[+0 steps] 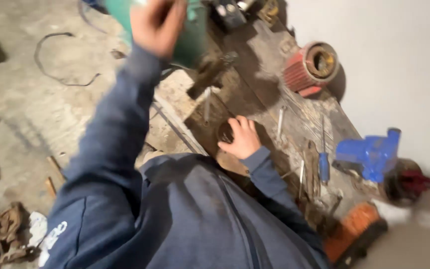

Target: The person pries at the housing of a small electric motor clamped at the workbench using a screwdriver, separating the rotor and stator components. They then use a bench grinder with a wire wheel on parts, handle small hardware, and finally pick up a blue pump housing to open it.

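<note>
My right hand lies on a worn wooden bench, fingers curled over the edge of a dark round metal part and holding it down. My left hand is raised at the end of my outstretched navy sleeve, blurred, in front of a green cylindrical tank. Its fingers look curled, but the blur hides whether anything is in them. A dark blurred metal piece stands on the bench between the two hands.
On the bench lie a red ribbed motor housing, a blue vise, a blue-handled screwdriver, a metal rod and an orange tool. A cable and rusty parts lie on the concrete floor.
</note>
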